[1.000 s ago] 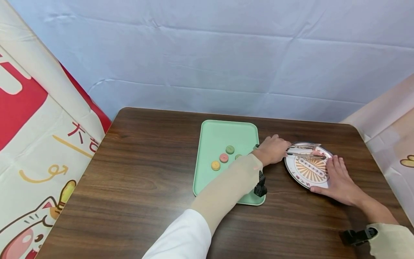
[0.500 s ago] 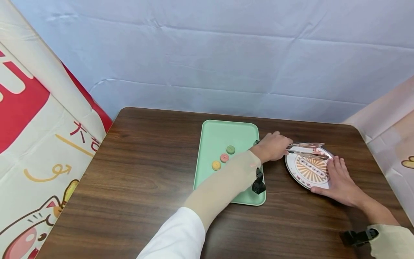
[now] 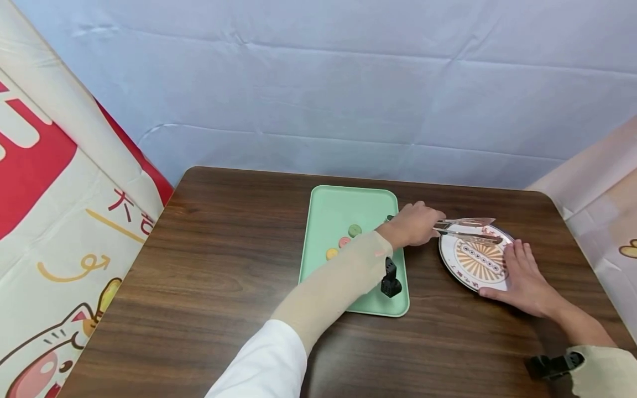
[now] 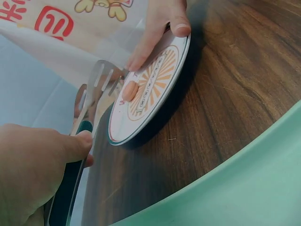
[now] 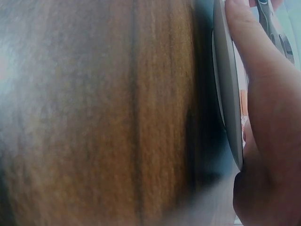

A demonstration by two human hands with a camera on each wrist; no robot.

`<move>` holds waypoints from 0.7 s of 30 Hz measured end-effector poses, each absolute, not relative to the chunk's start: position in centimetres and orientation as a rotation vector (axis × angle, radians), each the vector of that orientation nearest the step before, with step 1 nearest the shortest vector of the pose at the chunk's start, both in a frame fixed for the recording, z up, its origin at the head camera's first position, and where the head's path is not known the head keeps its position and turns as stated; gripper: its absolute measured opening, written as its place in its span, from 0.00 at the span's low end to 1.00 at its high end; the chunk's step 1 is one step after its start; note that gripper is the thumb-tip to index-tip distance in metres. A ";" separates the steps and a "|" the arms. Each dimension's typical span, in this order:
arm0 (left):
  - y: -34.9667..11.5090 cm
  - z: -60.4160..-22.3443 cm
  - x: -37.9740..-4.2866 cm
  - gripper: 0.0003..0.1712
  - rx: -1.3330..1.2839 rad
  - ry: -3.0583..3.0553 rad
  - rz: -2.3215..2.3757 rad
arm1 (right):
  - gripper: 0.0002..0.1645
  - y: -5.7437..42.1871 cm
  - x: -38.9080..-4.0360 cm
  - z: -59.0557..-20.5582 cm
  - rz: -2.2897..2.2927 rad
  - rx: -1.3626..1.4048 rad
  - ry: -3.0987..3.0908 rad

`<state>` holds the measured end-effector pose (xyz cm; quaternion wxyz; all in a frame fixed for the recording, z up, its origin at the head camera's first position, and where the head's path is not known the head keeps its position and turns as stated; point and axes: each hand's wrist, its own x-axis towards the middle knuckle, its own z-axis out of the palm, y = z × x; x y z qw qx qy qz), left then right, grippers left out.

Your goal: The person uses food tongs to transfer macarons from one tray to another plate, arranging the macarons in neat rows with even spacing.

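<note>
Pink macaron (image 4: 130, 91) sits on the plate (image 3: 450, 255), near the tips of the tongs (image 4: 85, 126); we can't tell if they touch. From our left hand (image 3: 415, 224), gripping the tongs, it lies rightward along their long axis; tong arms spread. Our right hand (image 3: 528, 279) is nearer, fingers straight on the plate's rim. Count: one tongs, one plate, one tray (image 3: 355, 202) with three macarons showing: green (image 3: 355, 230), pink (image 3: 344, 242), yellow (image 3: 332, 254); sleeve may hide more.

Tray (image 3: 345, 207) on table (image 3: 224, 249), macarons (image 3: 355, 230) on it; plate (image 3: 475, 262) right of tray, tongs (image 3: 475, 237) over plate
</note>
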<state>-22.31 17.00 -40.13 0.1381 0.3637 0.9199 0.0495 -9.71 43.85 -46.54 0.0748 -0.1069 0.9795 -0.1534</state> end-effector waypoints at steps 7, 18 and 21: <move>16.2 -39.6 -22.4 0.29 1.084 2.653 0.178 | 0.80 43.8 -9.8 -46.5 -0.464 -0.339 2.941; 15.2 -39.2 -22.7 0.29 1.086 2.672 0.216 | 0.81 44.0 -9.8 -46.6 -0.463 -0.351 2.950; 14.9 -39.2 -22.9 0.29 1.102 2.677 0.223 | 0.81 43.9 -10.0 -46.6 -0.469 -0.349 2.949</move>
